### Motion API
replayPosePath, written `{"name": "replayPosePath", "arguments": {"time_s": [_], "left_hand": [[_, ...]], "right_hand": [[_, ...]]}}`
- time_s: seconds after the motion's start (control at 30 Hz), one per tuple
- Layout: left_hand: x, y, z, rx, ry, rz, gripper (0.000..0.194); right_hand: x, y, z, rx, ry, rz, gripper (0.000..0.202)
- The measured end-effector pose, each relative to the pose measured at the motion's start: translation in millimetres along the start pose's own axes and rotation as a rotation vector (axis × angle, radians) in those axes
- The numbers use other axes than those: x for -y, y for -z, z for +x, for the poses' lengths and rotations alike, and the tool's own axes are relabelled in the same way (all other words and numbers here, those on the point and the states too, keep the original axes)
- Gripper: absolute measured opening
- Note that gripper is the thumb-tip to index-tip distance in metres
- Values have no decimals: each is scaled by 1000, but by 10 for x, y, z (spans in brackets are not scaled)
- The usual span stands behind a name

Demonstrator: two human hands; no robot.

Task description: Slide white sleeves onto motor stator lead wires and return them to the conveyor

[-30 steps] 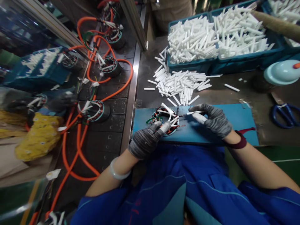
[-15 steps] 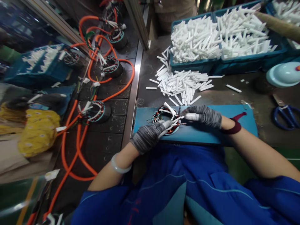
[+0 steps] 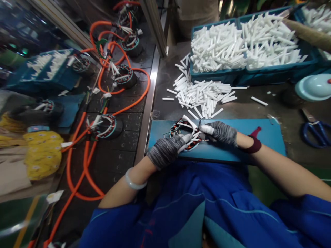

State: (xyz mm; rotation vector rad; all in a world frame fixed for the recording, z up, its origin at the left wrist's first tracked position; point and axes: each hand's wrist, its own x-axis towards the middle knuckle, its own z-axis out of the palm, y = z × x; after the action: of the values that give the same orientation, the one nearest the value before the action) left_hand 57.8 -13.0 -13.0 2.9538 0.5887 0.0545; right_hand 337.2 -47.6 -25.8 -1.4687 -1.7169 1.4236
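A motor stator, ringed with wire windings, lies on a blue mat in front of me. White insulating sleeves stick out over its ring. My left hand, in a grey knit glove, is closed on white sleeves at the stator's near side. From the right, my gloved right hand meets the stator's edge with fingers pinched together near the sleeve ends. Whatever is between those fingertips is too small to make out.
Loose white sleeves are heaped behind the mat, below blue bins full of more. Blue-handled scissors and a lidded cup stand right. Left, stators with orange hoses sit on a dark conveyor; a co-worker's yellow sleeve is beyond.
My right hand has turned and shifted slightly, its fingers now lower around the sleeve ends. My left hand keeps its grip at the stator. The whole view has moved a little.
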Motion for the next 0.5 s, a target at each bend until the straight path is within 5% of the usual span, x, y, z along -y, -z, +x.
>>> {"name": "replayPosePath", "arguments": {"time_s": [0.13,0.33,0.4,0.5], "left_hand": [[-38,16,20,80,17,36,49],[-116,57,55,116,85,79,43],[-179,64,34,48,86,40,42],[-303,46,-3,-114,181,-14,45]], "right_hand": [[20,77,-41,-138,131,-102,54],[1,-88,83,62,-89,11,71],[-2,-34,38,-50,-123,-129,69],[-47,323,-172,-407,-190,-425,55]]}}
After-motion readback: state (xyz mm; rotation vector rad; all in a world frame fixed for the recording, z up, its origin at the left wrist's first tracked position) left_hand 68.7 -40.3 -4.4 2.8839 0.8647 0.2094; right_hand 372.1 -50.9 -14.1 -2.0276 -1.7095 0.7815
